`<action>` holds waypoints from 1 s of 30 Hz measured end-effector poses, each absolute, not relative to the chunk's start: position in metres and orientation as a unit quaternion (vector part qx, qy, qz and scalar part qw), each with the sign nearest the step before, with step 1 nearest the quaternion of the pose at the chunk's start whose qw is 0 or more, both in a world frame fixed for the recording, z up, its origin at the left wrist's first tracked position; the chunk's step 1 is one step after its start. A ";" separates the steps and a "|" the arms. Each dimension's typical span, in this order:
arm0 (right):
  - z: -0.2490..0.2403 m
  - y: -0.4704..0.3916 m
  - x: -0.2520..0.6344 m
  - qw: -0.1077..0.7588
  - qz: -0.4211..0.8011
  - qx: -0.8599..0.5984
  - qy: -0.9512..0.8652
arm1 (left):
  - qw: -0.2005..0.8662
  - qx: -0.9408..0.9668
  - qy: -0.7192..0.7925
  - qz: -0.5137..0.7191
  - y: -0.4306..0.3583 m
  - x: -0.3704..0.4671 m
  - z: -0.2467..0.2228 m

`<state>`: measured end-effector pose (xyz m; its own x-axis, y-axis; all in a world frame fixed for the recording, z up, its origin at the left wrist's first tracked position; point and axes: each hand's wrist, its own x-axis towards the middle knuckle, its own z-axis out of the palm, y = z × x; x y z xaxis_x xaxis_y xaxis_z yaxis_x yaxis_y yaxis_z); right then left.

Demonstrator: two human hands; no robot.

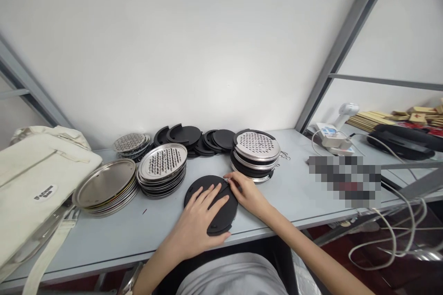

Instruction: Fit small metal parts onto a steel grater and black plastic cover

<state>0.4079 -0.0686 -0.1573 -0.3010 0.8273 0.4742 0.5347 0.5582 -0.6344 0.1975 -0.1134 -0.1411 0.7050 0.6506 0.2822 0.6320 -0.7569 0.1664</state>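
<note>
A round black disc (223, 214) lies flat on the grey table in front of me. My left hand (199, 216) rests on its left part with the fingers spread. At the disc's upper right edge, the fingertips of my right hand (245, 191) are pinched together around a small shiny metal piece (226, 179). Behind my right hand stands a stack of round grater plates with black rims (256, 145), with small metal rings at its right side. To the left is a stack of metal grater discs (164, 163).
Plain metal discs (107, 182) are stacked at the left beside a cream bag (41, 184). Black round parts (187, 134) and perforated discs (129, 142) sit by the wall. A white device (334, 133), cables and a black case (401, 140) are at the right.
</note>
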 end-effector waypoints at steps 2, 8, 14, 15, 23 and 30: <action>-0.157 -0.069 0.409 0.397 0.180 -0.433 -0.789 | 0.029 0.922 0.350 0.164 -0.113 0.197 -0.141; -0.157 -0.069 0.410 0.394 0.180 -0.427 -0.794 | 0.026 0.922 0.352 0.157 -0.114 0.198 -0.139; -0.157 -0.067 0.410 0.411 0.205 -0.441 -0.771 | 0.022 0.921 0.357 0.152 -0.114 0.196 -0.140; -0.156 -0.067 0.410 0.407 0.209 -0.445 -0.770 | 0.023 0.922 0.357 0.150 -0.114 0.196 -0.140; -0.156 -0.070 0.408 0.398 0.212 -0.451 -0.771 | 0.021 0.922 0.354 0.159 -0.113 0.195 -0.141; -0.155 -0.070 0.407 0.370 0.183 -0.454 -0.790 | 0.023 0.921 0.361 0.145 -0.113 0.193 -0.139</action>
<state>0.4075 -0.0701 -0.1552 -0.3144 0.8528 0.4169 0.5816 0.5202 -0.6254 0.1933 -0.1134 -0.1394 0.6968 0.6722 0.2503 0.6586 -0.7378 0.1480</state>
